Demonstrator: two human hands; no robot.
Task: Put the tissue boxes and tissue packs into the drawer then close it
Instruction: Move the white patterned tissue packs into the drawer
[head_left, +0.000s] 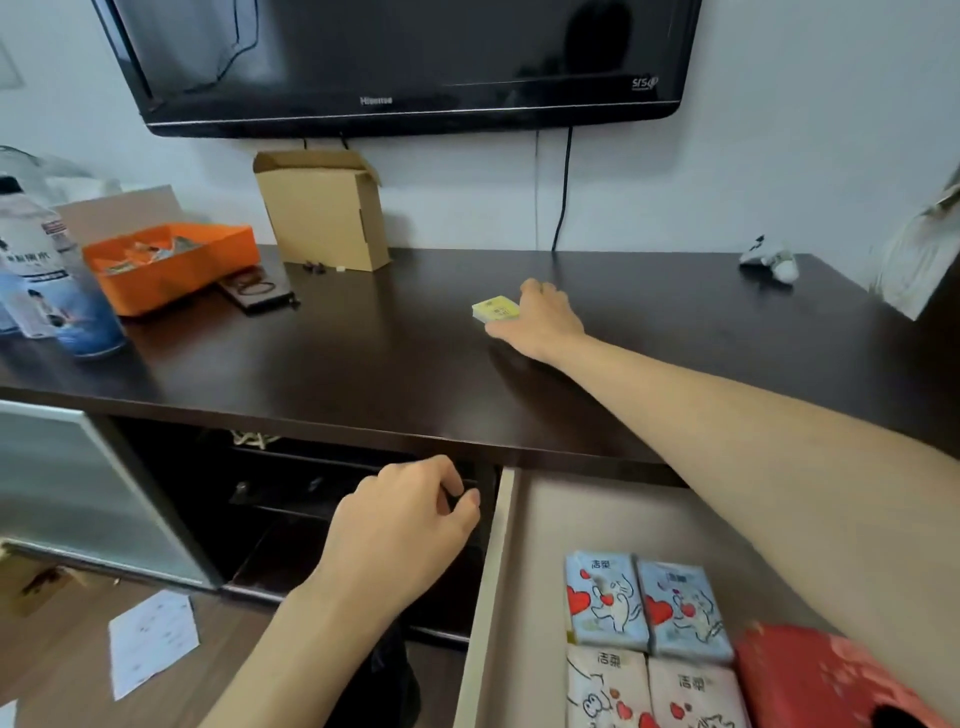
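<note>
On the cabinet top (363, 353), right hand (540, 317) grasping yellow tissue pack (495, 309)

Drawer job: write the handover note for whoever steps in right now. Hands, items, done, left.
Right hand: stretched out over the dark cabinet top, fingers closing on the small yellow tissue pack; the pack is not yet lifted.
Left hand: empty, loosely curled, hanging in front of the open shelf beside the drawer's left wall.
Drawer: open. Inside are four tissue packs in a two-by-two block and a red tissue box to their right.
Done: those five items stowed.
Left: put the yellow pack in the drawer, then push it shut.
</note>
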